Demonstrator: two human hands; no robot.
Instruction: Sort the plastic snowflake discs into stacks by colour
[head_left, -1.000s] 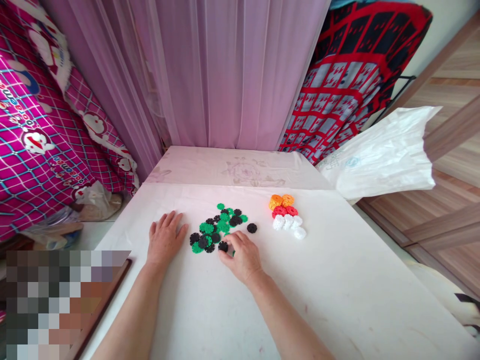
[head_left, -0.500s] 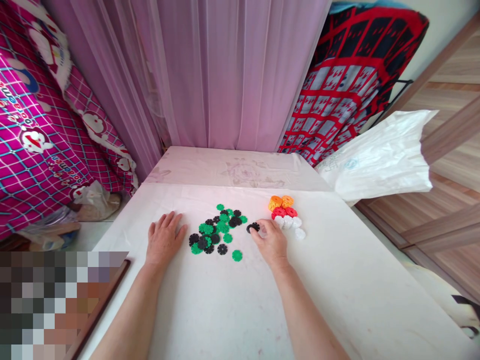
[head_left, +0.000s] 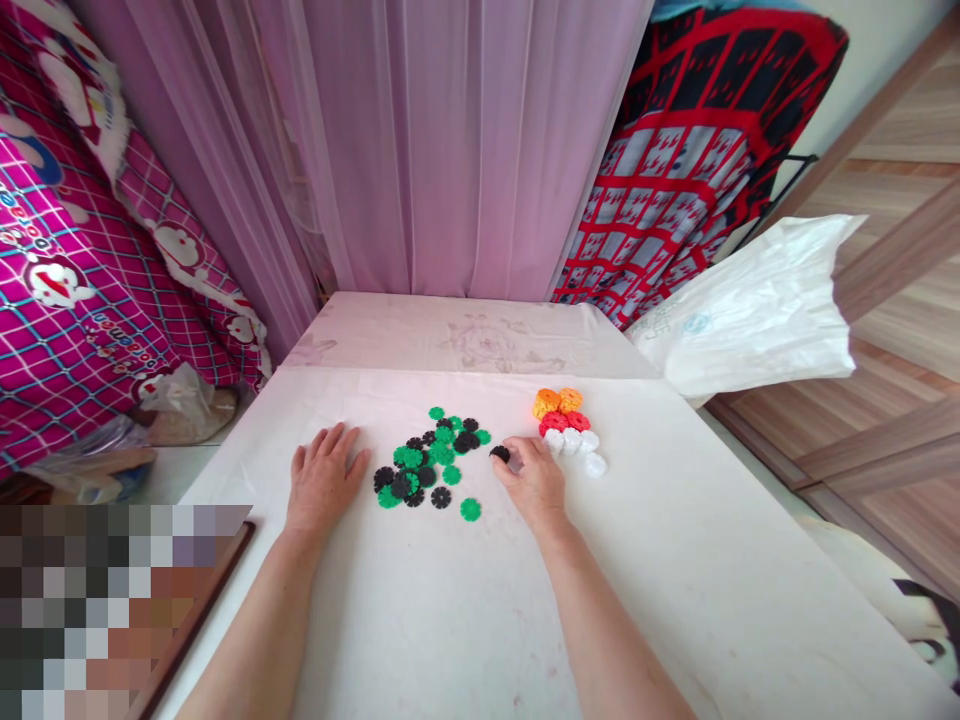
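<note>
Green discs [head_left: 471, 510] and black discs [head_left: 441, 497] with notched rims lie in a loose, mixed heap on the white table. My left hand [head_left: 325, 480] rests flat to the left of the heap, fingers spread, holding nothing. To the right of the heap, my right hand [head_left: 534, 480] has a black disc [head_left: 499, 454] between thumb and fingers. Just beyond that hand are stacked orange discs [head_left: 548, 401], with red discs [head_left: 576, 421] in front of them. White discs [head_left: 572, 441] sit nearest, one of them a little apart.
The table [head_left: 450, 620] ends at purple curtains [head_left: 465, 150]. A white plastic bag [head_left: 750, 320] lies over its right back edge. Pink patterned cloth [head_left: 112, 250] hangs at the left, and red and black cloth [head_left: 675, 170] at the back right.
The camera view has shifted slightly. The black disc in my right hand shows less of itself between the fingers; my left hand stays in place on the table.
</note>
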